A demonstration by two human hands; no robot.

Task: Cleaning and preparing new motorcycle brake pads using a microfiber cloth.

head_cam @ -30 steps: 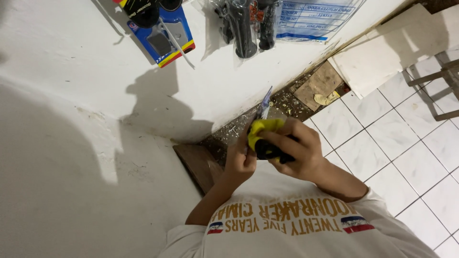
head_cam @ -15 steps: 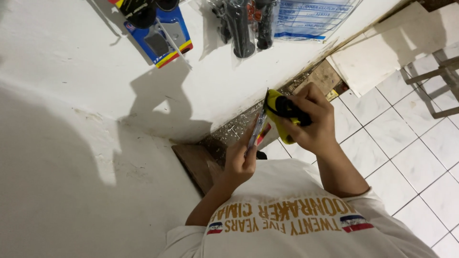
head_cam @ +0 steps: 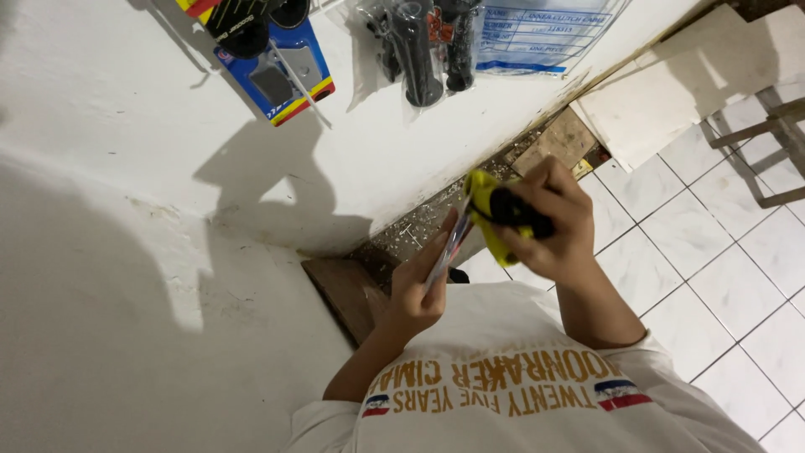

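My right hand [head_cam: 560, 228] grips a yellow and black object [head_cam: 495, 214], held up in front of my chest. My left hand [head_cam: 417, 294] holds a thin flat card-like piece [head_cam: 450, 245] edge-on, with its upper end almost touching the yellow object. Both hands are close together above the corner where the white wall [head_cam: 126, 252] meets the tiled floor [head_cam: 713, 277]. What the yellow object is cannot be made out.
Packaged goods hang on the wall: a blue and yellow blister pack [head_cam: 277, 71], black grips in clear bags [head_cam: 419, 50] and a printed plastic bag [head_cam: 545, 33]. A brown wooden block [head_cam: 348, 294] lies at the wall's foot amid debris. White boards [head_cam: 662, 109] and a wooden frame [head_cam: 776, 134] lie to the right.
My hands came apart: the right hand carried the yellow object up and to the right, while the left hand kept the thin flat piece and raised it slightly.
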